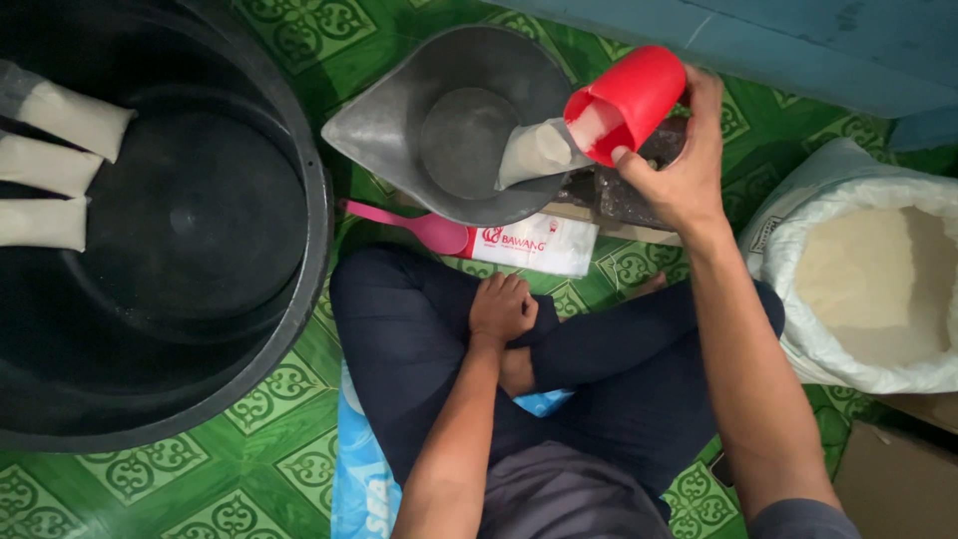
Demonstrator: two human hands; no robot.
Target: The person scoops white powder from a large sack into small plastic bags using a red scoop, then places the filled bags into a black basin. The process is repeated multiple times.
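**Seated person tilting a red cup over a small bag**

View from the head camera, looking down on a person sitting cross-legged on a green patterned floor (269, 399). The right hand (671, 170) has its fingers closed around a red plastic cup (627, 103), tipped on its side with its mouth toward the left. The cup's mouth meets the open end of a small clear plastic bag of white grain (537, 152), which lies over the rim of a grey metal pan with a pouring lip (399, 110). Whether the bag touches the cup cannot be told. The left hand (502, 307) rests on the lap in dark trousers, fingers curled shut, holding nothing visible. Just in front of the knees lie a pink plastic scoop (419, 228) and a flat white printed packet (539, 243), touching end to end beneath the pan. At left stands a large black plastic tub (190, 329); 3 filled small white bags (50, 165) lie side by side on its far left rim. At right, an open white woven sack of white grain (868, 289) stands well apart from the tub.
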